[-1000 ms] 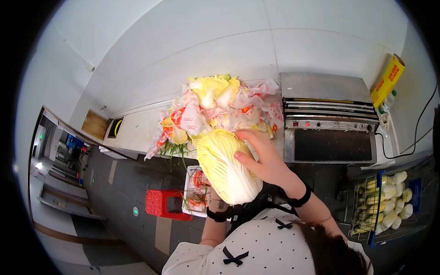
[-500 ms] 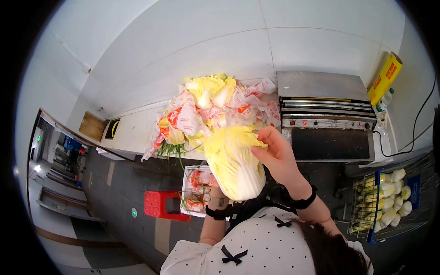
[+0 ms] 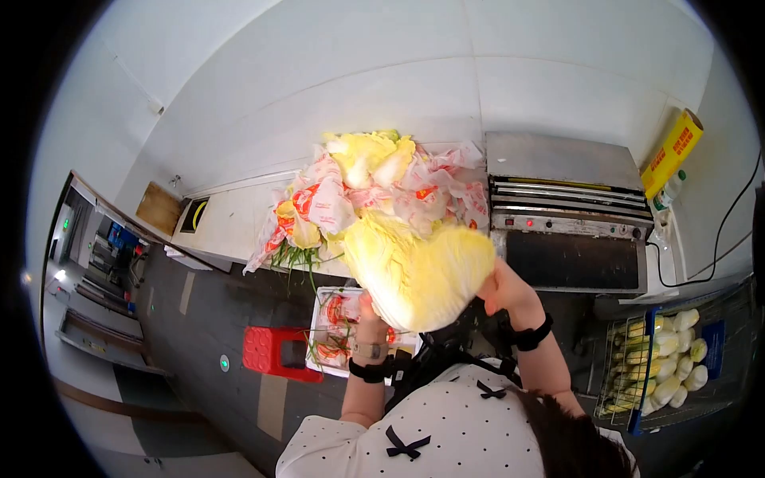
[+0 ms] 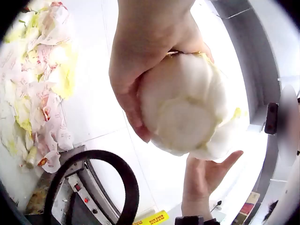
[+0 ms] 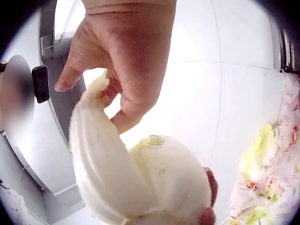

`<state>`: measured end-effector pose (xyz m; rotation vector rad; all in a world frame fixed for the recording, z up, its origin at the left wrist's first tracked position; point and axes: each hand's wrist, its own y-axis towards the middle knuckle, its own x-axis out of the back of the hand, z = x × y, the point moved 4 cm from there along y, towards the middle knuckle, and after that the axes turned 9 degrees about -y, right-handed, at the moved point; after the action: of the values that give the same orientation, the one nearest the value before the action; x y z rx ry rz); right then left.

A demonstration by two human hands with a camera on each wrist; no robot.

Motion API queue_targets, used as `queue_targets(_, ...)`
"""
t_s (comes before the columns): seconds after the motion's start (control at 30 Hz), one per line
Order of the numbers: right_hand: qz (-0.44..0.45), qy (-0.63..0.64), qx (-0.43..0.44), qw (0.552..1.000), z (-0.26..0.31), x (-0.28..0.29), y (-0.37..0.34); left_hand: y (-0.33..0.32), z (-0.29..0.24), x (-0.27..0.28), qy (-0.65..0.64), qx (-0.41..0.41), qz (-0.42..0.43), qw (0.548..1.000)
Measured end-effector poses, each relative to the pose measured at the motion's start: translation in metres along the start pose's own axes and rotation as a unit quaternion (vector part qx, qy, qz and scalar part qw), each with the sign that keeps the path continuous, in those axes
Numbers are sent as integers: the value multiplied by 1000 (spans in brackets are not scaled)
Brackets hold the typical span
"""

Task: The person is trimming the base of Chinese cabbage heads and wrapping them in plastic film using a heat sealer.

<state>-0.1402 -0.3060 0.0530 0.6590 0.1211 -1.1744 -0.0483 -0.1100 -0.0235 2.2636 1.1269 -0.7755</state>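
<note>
A napa cabbage is held up in front of the person's body. The left hand grips it from the left; in the left wrist view its fingers wrap round the white base. On the other side, the right hand is at an outer leaf that bends away from the head. In the right wrist view, the right fingers curl at the end of this leaf, while the thumb sticks out free. Left fingertips show at the cabbage's far side there.
Loose cabbage leaves and crumpled printed wrap cover part of the counter. A heat-sealing machine stands to the right. Below are a white box, a red stool and a cart of cabbages.
The right hand has gone from lying on the cabbage to its upper edge, then out to the right, and an outer leaf has opened away with it. The left hand keeps holding the cabbage.
</note>
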Motion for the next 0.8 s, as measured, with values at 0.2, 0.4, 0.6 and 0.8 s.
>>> queue_targets(0.2,69,-124,-62,988,-11,-22,7,-7,-2,12,-2,-9,-5,1000)
queue_targets(0.4,15,-382,-25,924,-7,-45,22,0,-8,21,-110,-36,-135,984)
queue_targets(0.6,152,-343,8,927,-35,-63,36,9,-49,17,-191,-42,-200,960)
queue_targets(0.8,71,-373,-235,895,-90,-38,37,-6,-107,65,-142,-151,-263,942)
